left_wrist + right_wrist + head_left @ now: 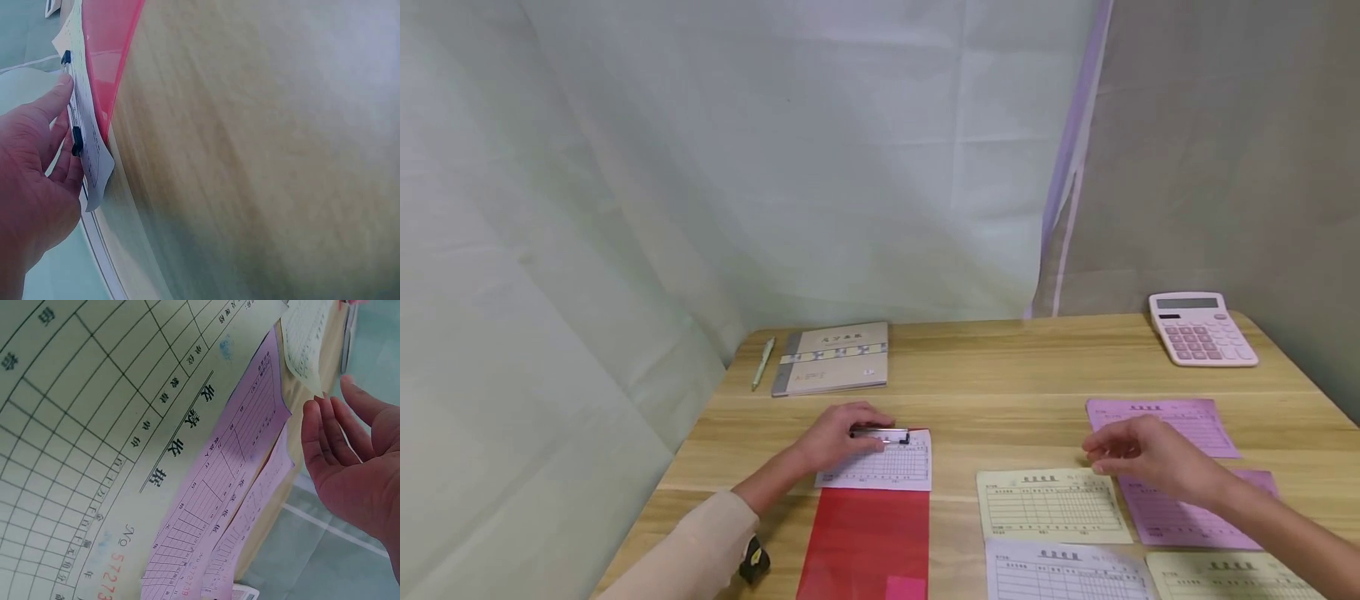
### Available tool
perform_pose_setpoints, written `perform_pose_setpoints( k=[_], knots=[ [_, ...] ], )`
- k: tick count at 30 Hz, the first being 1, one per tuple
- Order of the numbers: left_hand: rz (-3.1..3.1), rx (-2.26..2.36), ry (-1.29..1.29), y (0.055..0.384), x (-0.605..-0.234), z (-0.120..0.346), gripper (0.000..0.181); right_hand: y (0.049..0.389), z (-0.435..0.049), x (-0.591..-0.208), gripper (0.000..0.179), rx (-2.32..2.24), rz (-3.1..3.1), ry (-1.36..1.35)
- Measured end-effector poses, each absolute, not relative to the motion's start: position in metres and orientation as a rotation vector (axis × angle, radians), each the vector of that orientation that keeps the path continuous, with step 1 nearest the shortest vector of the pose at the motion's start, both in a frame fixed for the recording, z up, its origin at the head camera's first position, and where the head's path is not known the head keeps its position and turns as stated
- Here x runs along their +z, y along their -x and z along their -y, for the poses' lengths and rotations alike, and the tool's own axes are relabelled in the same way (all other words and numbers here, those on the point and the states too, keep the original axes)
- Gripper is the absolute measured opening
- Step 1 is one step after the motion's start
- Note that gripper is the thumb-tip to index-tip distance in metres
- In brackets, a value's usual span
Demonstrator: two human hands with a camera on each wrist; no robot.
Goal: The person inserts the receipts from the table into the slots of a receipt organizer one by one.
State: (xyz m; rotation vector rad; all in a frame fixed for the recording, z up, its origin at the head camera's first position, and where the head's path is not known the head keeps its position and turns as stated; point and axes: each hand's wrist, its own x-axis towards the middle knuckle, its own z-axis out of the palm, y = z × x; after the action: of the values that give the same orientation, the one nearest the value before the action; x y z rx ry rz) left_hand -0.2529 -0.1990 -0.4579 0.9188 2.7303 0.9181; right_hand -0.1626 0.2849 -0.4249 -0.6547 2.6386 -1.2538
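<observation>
A red clipboard (868, 542) lies at the table's left middle, with a white receipt slip (895, 467) across its top under a metal clip (891, 435). My left hand (842, 437) grips that clip, its thumb (59, 94) along the wire and the other fingers behind it; the slip's corner curls in the left wrist view. My right hand (1142, 458) hovers at the top right corner of a yellow receipt slip (1052, 504), fingers loosely bent, thumb apart, holding nothing. Purple receipt slips (1195, 512) lie beneath and beyond this hand.
Another white slip (1067, 575) and a second yellow slip (1232, 579) lie at the front edge of view. At the back left are a notebook (835, 362) and a pen (763, 364). A pink calculator (1202, 329) sits back right. Curtains (880, 167) hang behind the table.
</observation>
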Motion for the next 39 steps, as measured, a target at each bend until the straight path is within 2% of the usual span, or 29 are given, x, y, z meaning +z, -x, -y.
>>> perform_pose_setpoints(
  k=[9, 19, 30, 35, 39],
  knots=[
    [-2.722, 0.936, -0.919, 0.255, -0.460, 0.198, 0.039, 0.159, -0.283, -0.430, 0.013, -1.171, -2.733, 0.696],
    [-2.754, 0.904, -0.877, 0.251, -0.457, 0.197, 0.038, 0.162, -0.279, -0.428, 0.007, -1.179, -2.767, 0.665],
    [-2.772, 0.875, -0.900, 0.252, -0.455, 0.196, 0.036, 0.188, -0.258, -0.409, 0.006, -1.391, -2.536, 0.423],
    [-2.768, 0.883, -0.891, 0.251, -0.456, 0.196, 0.036, 0.200, -0.241, -0.412, 0.006, -1.418, -2.490, 0.320],
    [-2.770, 0.881, -0.874, 0.251, -0.455, 0.195, 0.036, 0.207, -0.231, -0.420, 0.005, -1.409, -2.521, 0.358]
  ],
)
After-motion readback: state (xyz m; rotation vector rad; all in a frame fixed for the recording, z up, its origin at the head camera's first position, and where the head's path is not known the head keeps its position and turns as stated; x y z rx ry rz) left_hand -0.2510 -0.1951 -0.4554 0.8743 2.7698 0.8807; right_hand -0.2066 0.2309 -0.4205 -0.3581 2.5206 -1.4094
